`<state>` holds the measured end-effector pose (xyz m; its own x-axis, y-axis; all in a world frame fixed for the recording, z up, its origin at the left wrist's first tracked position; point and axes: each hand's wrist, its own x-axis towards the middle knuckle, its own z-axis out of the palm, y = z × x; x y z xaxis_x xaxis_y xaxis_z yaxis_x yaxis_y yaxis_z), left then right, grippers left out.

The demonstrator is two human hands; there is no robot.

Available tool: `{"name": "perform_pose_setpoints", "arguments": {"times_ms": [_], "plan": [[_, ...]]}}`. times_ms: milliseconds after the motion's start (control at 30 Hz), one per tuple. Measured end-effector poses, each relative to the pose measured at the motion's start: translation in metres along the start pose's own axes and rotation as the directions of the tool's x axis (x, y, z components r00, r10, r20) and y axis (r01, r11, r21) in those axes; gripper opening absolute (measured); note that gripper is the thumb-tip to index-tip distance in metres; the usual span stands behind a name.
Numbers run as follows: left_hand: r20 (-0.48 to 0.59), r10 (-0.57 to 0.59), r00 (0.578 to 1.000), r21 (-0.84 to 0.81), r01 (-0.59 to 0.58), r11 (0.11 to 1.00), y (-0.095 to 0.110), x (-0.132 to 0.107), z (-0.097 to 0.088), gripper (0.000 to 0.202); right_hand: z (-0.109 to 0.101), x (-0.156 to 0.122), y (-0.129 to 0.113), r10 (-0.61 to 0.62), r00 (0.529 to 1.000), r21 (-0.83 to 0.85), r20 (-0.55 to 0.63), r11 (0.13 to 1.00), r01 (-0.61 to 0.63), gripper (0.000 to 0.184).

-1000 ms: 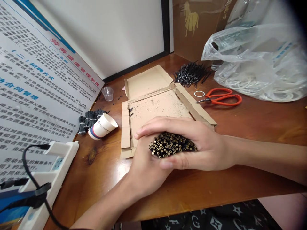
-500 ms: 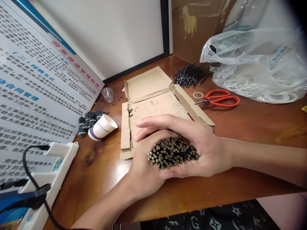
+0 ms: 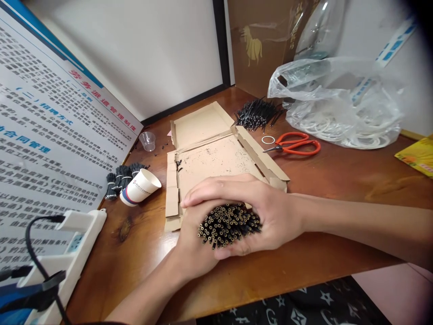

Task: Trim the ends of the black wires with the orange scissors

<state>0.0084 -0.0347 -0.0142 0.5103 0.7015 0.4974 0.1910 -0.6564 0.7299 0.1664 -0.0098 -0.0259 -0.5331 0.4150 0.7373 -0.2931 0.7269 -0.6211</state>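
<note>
Both hands are wrapped around a thick bundle of black wires (image 3: 230, 225), whose hollow brass-coloured ends face me. My left hand (image 3: 194, 243) closes on it from the left, and most of its fingers are hidden. From the right, my right hand (image 3: 275, 212) clasps the same bundle, its fingers over the back of my left hand and its thumb along the lower edge. Just beyond the hands lies an opened, flattened cardboard box (image 3: 209, 158) sprinkled with small dark bits. The far ends of the wires cannot be seen.
Orange-handled scissors (image 3: 297, 145) and a white ring (image 3: 268, 140) lie right of the cardboard. Loose black wires (image 3: 259, 113) are piled behind, near a plastic bag (image 3: 341, 113). Leftward are a tilted paper cup (image 3: 140, 187), tied wire bundles (image 3: 118, 178), a clear cup (image 3: 148, 141) and a power strip (image 3: 84, 243).
My view has turned a little rightward, so the hands and table items appear farther left and lower. My right hand's fingers lie closer over my left hand. Both still hold the bundle.
</note>
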Motion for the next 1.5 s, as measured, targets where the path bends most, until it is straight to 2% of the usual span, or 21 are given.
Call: {"name": "perform_pose_setpoints", "arguments": {"times_ms": [433, 600, 1167, 1367, 1433, 1500], "plan": [[-0.002, 0.011, 1.000, 0.031, -0.011, 0.999, -0.005, -0.003, -0.002, 0.021, -0.001, 0.001, -0.001, -0.022, 1.000, -0.020, 0.013, 1.000, 0.023, 0.050], [0.017, 0.063, 0.998, 0.024, -0.063, 0.998, -0.007, -0.004, -0.003, 0.019, 0.000, 0.001, -0.001, -0.040, 0.999, -0.028, 0.020, 0.999, 0.040, 0.050], [0.005, 0.067, 0.998, 0.090, -0.067, 0.994, -0.010, -0.005, -0.003, 0.020, 0.002, 0.000, 0.002, -0.061, 0.998, -0.061, 0.015, 0.996, 0.061, 0.046], [0.008, 0.068, 0.998, 0.104, -0.068, 0.992, -0.011, -0.003, -0.008, 0.021, -0.008, 0.003, -0.008, -0.101, 0.993, -0.193, 0.063, 0.975, 0.112, 0.046], [0.018, 0.052, 0.998, 0.090, -0.054, 0.995, -0.011, 0.000, -0.011, 0.020, -0.015, 0.004, -0.017, -0.091, 0.996, -0.282, 0.023, 0.955, 0.093, 0.036], [0.007, 0.058, 0.998, 0.108, -0.058, 0.992, -0.012, 0.002, -0.014, 0.017, -0.020, 0.004, -0.024, -0.088, 0.991, -0.379, -0.104, 0.924, 0.042, 0.014]]}}
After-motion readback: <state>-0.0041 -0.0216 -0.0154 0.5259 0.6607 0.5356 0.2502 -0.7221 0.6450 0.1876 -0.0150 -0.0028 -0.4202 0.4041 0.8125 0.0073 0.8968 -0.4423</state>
